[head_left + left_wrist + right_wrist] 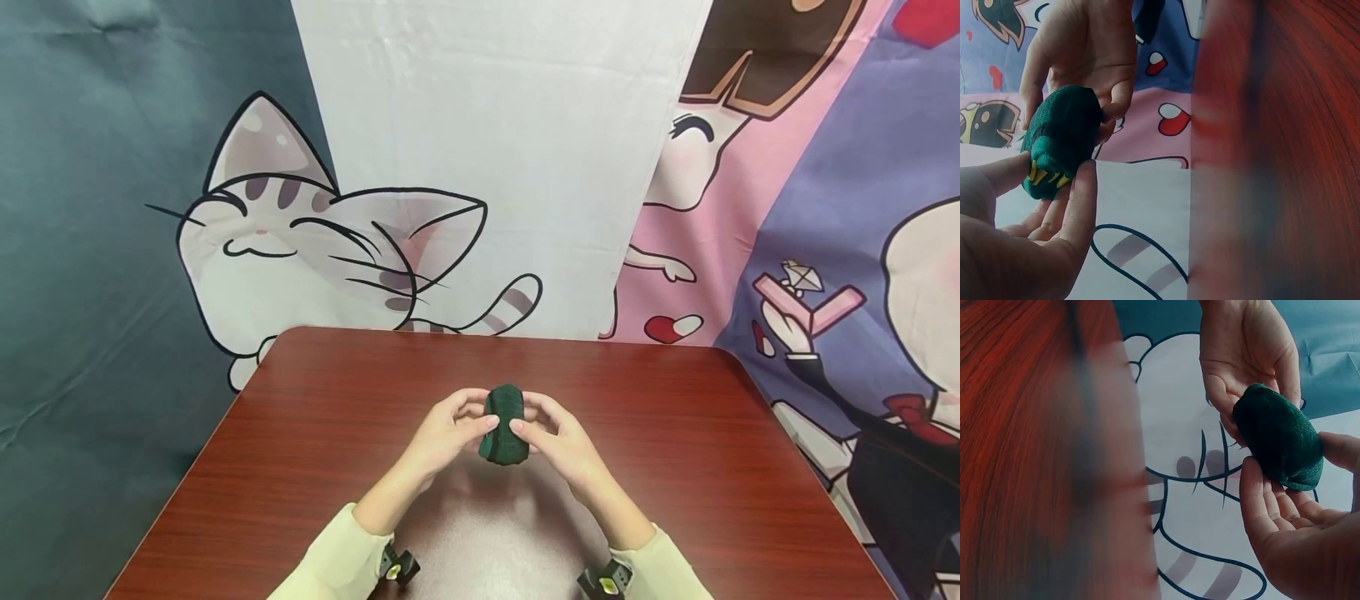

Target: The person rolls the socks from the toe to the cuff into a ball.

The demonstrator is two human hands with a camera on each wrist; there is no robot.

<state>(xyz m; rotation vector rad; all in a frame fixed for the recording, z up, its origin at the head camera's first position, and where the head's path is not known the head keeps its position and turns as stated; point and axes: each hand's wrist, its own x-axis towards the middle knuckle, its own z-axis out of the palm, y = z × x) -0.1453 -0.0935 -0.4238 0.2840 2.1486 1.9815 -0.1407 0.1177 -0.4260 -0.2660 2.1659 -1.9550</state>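
A small dark green fabric bundle (505,425), rounded and rolled tight, is held up between both hands above the table. My left hand (459,427) grips its left side, thumb on the near face and fingers round behind. From the right, my right hand (557,433) holds it the same way, its thumb pressed on the front. In the left wrist view, yellow marks show on one end of the bundle (1063,134), close to the left fingertips. The right wrist view shows a plain, smooth green side of the bundle (1279,437).
The reddish-brown wooden table (337,375) has rounded far corners and a bright glare near its front. Behind it hangs a printed cloth backdrop (487,108) with a cartoon cat and other figures. Small black cameras are strapped to both wrists over pale sleeves (337,558).
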